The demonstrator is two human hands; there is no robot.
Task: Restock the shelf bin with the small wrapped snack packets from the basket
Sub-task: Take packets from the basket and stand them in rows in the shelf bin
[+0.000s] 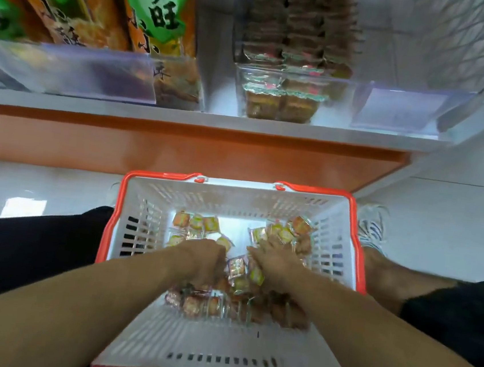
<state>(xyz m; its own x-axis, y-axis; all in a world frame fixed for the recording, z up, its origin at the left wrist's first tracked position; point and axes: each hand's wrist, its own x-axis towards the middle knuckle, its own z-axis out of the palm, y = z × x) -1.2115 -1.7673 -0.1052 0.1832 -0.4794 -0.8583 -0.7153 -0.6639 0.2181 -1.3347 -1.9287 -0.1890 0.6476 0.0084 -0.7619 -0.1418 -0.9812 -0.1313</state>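
Observation:
A white basket with an orange rim (pixel 235 196) sits on the floor below me. Several small wrapped snack packets (pixel 196 222) lie loose in its bottom. Both my hands reach down into it. My left hand (pixel 201 258) is knuckles-up among the packets, fingers curled down into the pile. My right hand (pixel 273 257) lies over packets at the right, fingers spread forward. What each hand holds is hidden beneath it. On the shelf above, a clear bin (pixel 293 79) holds rows of the same kind of small packets.
Tall orange and green snack bags (pixel 151 9) stand at the shelf's left behind a clear divider (pixel 67 72). The white shelf edge (pixel 199 119) has an orange panel (pixel 178 151) under it. My knees flank the basket; a sneaker (pixel 372 227) shows at the right.

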